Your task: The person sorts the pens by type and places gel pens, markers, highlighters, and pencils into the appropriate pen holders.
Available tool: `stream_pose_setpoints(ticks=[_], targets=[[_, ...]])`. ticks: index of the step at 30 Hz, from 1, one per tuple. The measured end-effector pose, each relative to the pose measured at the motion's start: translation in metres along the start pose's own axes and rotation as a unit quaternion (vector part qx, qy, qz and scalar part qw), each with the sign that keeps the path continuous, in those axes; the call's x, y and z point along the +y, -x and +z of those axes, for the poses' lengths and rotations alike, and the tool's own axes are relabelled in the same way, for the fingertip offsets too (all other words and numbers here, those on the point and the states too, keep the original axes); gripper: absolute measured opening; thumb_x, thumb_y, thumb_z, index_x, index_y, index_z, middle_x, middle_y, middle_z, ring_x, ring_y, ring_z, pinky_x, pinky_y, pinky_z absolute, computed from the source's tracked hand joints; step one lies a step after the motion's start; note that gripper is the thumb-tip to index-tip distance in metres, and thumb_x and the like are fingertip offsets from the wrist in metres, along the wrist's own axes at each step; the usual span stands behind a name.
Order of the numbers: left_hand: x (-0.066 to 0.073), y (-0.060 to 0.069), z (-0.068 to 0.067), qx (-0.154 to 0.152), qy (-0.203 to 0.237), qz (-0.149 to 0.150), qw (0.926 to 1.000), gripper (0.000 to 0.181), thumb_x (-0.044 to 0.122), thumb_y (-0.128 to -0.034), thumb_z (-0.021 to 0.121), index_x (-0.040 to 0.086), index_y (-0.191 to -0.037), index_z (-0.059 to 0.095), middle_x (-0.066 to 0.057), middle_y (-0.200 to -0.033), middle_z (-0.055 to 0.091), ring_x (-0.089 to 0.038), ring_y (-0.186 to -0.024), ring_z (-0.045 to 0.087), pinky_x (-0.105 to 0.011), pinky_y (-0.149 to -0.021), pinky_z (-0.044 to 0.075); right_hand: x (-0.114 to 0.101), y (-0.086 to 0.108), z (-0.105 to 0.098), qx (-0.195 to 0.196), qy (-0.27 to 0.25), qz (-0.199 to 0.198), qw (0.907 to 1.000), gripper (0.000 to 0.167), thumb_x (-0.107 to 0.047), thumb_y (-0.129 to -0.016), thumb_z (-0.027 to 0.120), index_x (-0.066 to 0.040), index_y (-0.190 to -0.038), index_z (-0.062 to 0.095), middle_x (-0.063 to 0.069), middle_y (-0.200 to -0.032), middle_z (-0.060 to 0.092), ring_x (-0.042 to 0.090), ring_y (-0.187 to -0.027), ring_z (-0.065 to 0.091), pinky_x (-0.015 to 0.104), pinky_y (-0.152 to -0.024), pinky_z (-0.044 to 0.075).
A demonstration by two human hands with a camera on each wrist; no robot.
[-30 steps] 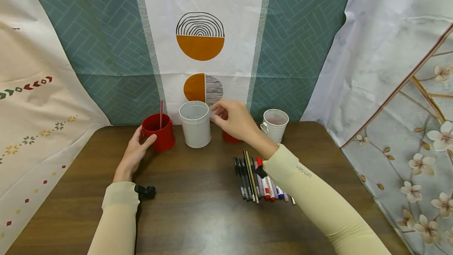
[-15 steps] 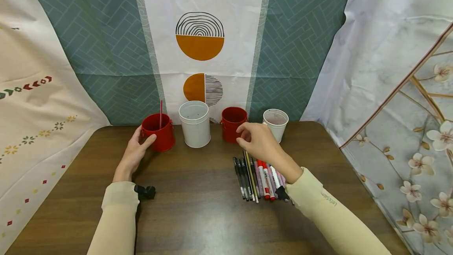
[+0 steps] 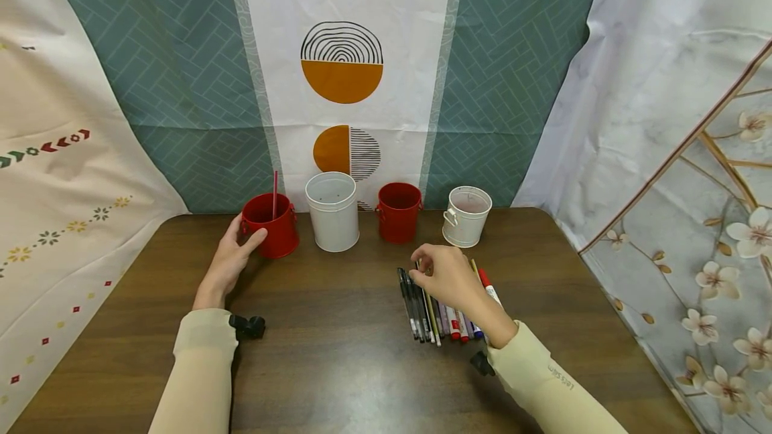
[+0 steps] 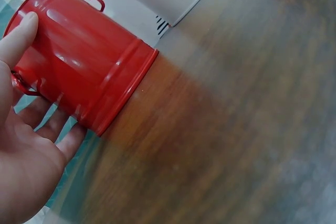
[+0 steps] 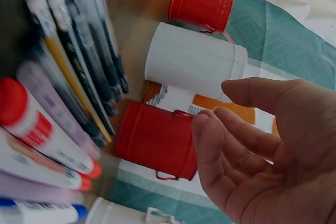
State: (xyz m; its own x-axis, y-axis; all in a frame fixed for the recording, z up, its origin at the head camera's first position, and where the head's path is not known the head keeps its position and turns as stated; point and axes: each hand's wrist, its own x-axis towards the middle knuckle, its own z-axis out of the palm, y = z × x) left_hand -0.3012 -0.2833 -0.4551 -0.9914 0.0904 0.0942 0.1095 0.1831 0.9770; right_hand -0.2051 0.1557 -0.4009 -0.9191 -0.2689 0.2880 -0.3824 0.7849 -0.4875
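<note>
At the left of the table, my left hand (image 3: pixel 226 263) holds a small red metal bucket (image 3: pixel 280 240) by its side. The thumb lies on the near wall and the fingers reach behind it, as the left wrist view shows. A thin red stick (image 3: pixel 275 194), perhaps a pencil, stands in that bucket. Over a row of pens (image 3: pixel 416 307), pencils and markers hovers my right hand (image 3: pixel 449 276), its fingers loosely bent and nothing between them. The right wrist view shows a gap between thumb and index finger, with a red marker (image 5: pixel 42 129) and black pens (image 5: pixel 94 30) nearby.
A tall white bucket (image 3: pixel 334 223), a second red bucket (image 3: pixel 399 216) and a small white bucket (image 3: pixel 469 223) stand in a line along the back of the brown table (image 3: pixel 338 367). Behind them hangs a patterned cloth (image 3: pixel 506 86).
My right hand has moved from beside the tall white bucket, right and toward me, down over the pens. My left hand stays on the red bucket.
</note>
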Motion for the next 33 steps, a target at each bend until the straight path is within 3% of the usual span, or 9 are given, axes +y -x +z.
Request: stream_pose_setpoints(ticks=[13,23,28,33], targets=[[0.000,0.000,-0.001,0.003,0.000,0.002,1.0000,0.090,0.030,-0.1066,0.065,0.007,-0.171,0.007,-0.021,-0.176,0.012,-0.046,-0.161,0.010,-0.066,-0.128,0.015,0.002,0.013,0.029,-0.034,-0.013,0.041,0.9985,0.015,-0.011,-0.088,0.086,-0.006,-0.097,0.075,-0.003,-0.068,0.061,0.011,-0.061,0.053,0.029,-0.055,0.048],[-0.008,-0.005,-0.002,0.003,0.001,0.002,1.0000,0.089,0.030,-0.1074,0.064,0.010,-0.172,0.006,-0.019,-0.177,0.011,-0.047,-0.160,0.012,-0.068,-0.127,0.017,0.005,0.013,0.045,-0.040,0.046,0.062,0.9962,0.016,-0.019,-0.085,0.088,-0.012,-0.092,0.075,-0.005,-0.068,0.063,0.013,-0.059,0.056,0.034,-0.056,0.050],[-0.021,-0.011,-0.004,0.010,-0.006,0.005,0.9999,0.088,0.031,-0.1079,0.063,0.013,-0.172,0.006,-0.018,-0.177,0.012,-0.045,-0.161,0.011,-0.066,-0.128,0.016,0.003,0.013,0.050,-0.035,0.059,0.062,0.9957,0.019,-0.017,-0.083,0.089,-0.013,-0.083,0.070,0.003,-0.079,0.070,0.022,-0.064,0.062,0.038,-0.058,0.052],[-0.033,-0.015,-0.007,0.016,-0.008,0.012,0.9998,0.086,0.033,-0.1081,0.063,0.017,-0.173,0.007,-0.015,-0.177,0.014,-0.043,-0.161,0.015,-0.065,-0.128,0.018,0.002,0.013,0.052,-0.040,0.070,0.058,0.9951,0.025,-0.016,-0.083,0.090,-0.013,-0.077,0.065,0.001,-0.074,0.065,0.020,-0.063,0.060,0.037,-0.058,0.052]])
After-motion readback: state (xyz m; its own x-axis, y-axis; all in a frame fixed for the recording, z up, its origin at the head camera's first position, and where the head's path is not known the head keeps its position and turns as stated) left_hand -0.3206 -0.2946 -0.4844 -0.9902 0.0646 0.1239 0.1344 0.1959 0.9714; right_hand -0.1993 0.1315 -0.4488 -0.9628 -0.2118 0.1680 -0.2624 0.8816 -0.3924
